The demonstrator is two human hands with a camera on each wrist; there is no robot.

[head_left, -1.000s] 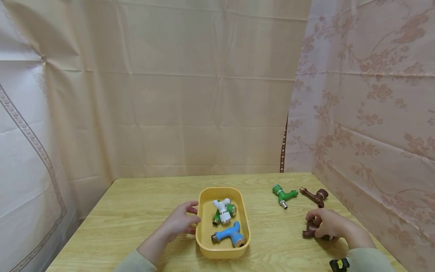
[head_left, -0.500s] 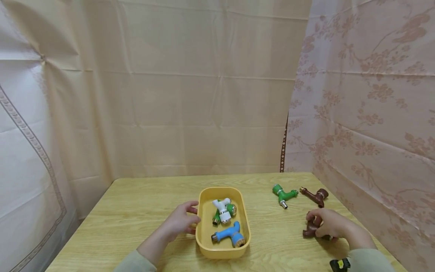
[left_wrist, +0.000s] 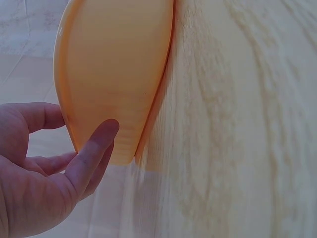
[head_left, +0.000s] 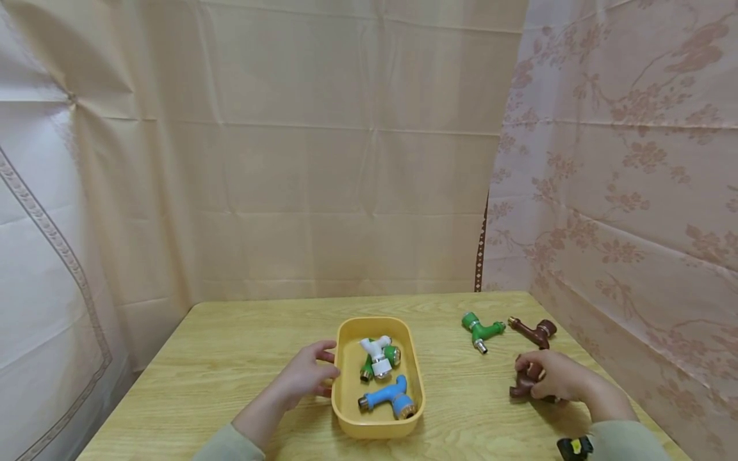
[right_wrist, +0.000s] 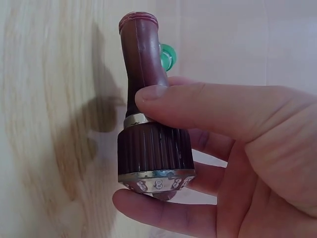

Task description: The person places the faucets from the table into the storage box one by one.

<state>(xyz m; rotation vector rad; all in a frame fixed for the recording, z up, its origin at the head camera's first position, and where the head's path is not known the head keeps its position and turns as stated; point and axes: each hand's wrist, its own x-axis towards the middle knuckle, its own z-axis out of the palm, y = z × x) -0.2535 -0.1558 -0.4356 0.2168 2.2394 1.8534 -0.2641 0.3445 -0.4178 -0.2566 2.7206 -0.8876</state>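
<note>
In the head view my right hand (head_left: 556, 378) grips a dark brown water tap (head_left: 523, 384) over the right side of the table. The right wrist view shows this close up: the thumb (right_wrist: 163, 99) presses on the tap's body, and the other fingers lie behind and below its ribbed knob (right_wrist: 156, 148). A gap with a shadow separates the tap from the tabletop. My left hand (head_left: 308, 374) rests at the left side of a yellow plastic tub (head_left: 377, 430), its fingers spread and loosely bent, touching the wall (left_wrist: 114, 64) in the left wrist view.
Inside the tub lie a blue tap (head_left: 389, 398), a white tap (head_left: 377, 358) and a green tap (head_left: 394, 356) partly under the white one. Another green tap (head_left: 481, 331) and a second brown tap (head_left: 533, 333) lie at the table's back right. Curtains hang behind and beside the table.
My right hand has lifted slightly and shifted a little to the left with the brown tap. The left hand and the tub have stayed in place.
</note>
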